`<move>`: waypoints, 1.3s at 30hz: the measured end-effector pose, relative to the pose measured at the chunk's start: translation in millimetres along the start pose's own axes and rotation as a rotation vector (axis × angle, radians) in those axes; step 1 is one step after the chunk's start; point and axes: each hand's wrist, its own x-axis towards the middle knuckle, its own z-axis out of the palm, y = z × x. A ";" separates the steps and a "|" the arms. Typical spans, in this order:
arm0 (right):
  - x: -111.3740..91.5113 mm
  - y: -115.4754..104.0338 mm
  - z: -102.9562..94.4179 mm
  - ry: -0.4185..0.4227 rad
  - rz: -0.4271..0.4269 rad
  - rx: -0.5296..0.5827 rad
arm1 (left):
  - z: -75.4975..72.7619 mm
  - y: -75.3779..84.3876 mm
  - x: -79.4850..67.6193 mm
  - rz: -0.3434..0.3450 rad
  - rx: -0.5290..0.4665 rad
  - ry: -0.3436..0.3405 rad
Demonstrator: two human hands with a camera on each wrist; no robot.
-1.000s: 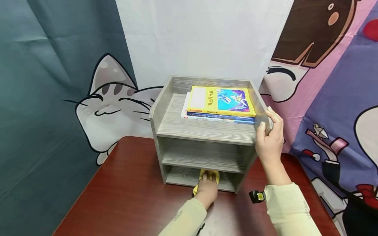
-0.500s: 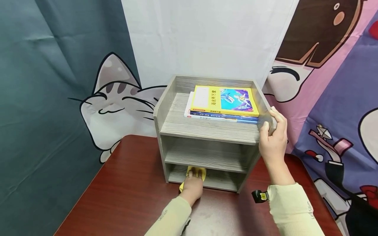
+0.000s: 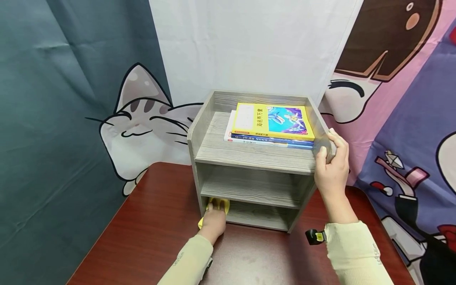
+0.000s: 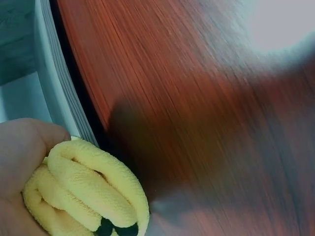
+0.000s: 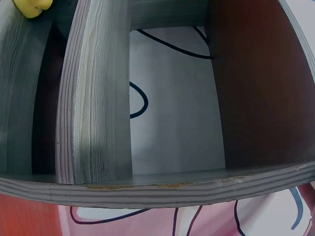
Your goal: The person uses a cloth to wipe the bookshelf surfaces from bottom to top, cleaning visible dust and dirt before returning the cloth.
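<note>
Fingers of the left hand (image 3: 213, 222) hold a yellow cloth (image 4: 93, 189) at the left end of the lowest bay of the shelf (image 3: 246, 157), bunched seemingly to fit the low gap. The right hand (image 3: 333, 172) clasps the right side panel (image 3: 318, 123) between thumb and fingers, presumably for steadiness. Books (image 3: 274, 122) lie flat on top, where they look stable; a table (image 3: 142, 225) bears the shelf.
</note>
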 end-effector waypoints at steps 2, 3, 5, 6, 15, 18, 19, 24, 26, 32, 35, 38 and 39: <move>0.4 0.0 -1.0 -0.001 0.003 -0.001 | 2.3 -1.6 1.0 -0.004 -0.006 0.017; 0.6 0.3 -1.5 0.000 0.005 -0.001 | 3.3 -1.1 1.7 -0.004 -0.011 0.022; 0.9 1.6 -2.6 0.004 0.007 -0.002 | 5.7 2.4 3.1 -0.006 -0.021 0.026; 1.0 2.5 -3.3 0.006 0.008 -0.005 | 6.3 5.6 3.7 -0.011 -0.027 0.025; 0.6 3.4 -6.6 0.003 0.030 -0.019 | 3.2 60.8 5.3 0.009 -0.028 -0.035; 0.4 0.7 -3.7 -0.005 0.026 -0.012 | 1.5 81.3 5.7 0.013 -0.013 -0.039; 0.2 -0.1 -2.8 -0.005 0.024 -0.010 | 1.2 87.4 5.6 0.013 -0.009 -0.040; -1.2 -2.2 0.4 -0.010 0.017 -0.009 | -0.5 110.8 6.6 0.015 0.002 -0.063; -1.2 -1.9 0.4 -0.010 0.020 -0.017 | -1.0 117.9 8.2 0.017 0.002 -0.068; -0.5 -0.6 -0.9 -0.001 0.015 -0.025 | -4.6 141.1 11.7 0.030 -0.047 -0.085; -1.3 -0.9 -0.4 -0.004 0.015 -0.027 | -5.7 154.2 11.6 0.041 -0.108 -0.100; -1.9 -1.5 0.8 -0.011 0.020 -0.029 | -6.7 164.9 10.5 0.049 -0.199 -0.113; -1.9 -1.7 1.2 -0.012 0.023 -0.032 | -6.8 167.7 10.3 0.055 -0.235 -0.101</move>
